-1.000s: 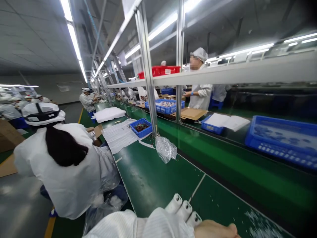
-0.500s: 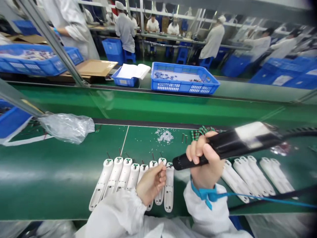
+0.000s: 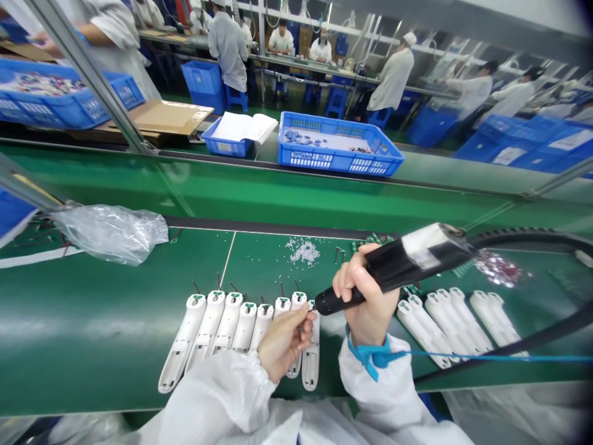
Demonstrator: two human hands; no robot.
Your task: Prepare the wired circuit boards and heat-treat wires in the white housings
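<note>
My right hand [image 3: 370,303] is wrapped round a black electric screwdriver [image 3: 398,262], its tip pointing left. My left hand [image 3: 287,340] is closed in a pinch at that tip; whatever sits between its fingertips is too small to make out. Both hands are over the right end of a row of white plastic housings [image 3: 188,343], which lie side by side with small green boards and short wires at their upper ends. The rightmost housing [image 3: 310,361] lies just under the fingertips. Behind the row is a scatter of tiny silvery screws [image 3: 304,251].
More white housings [image 3: 456,321] lie at the right, under the screwdriver's black cable [image 3: 523,238]. Small green boards [image 3: 370,242] are heaped behind my right hand. A clear plastic bag [image 3: 115,232] rests at the left. Beyond the green ledge stands a blue crate [image 3: 340,157]; people work farther back.
The view has shifted slightly. The screwdriver has come a little closer to my left fingertips, its bit now mostly hidden there. The housings stay in place.
</note>
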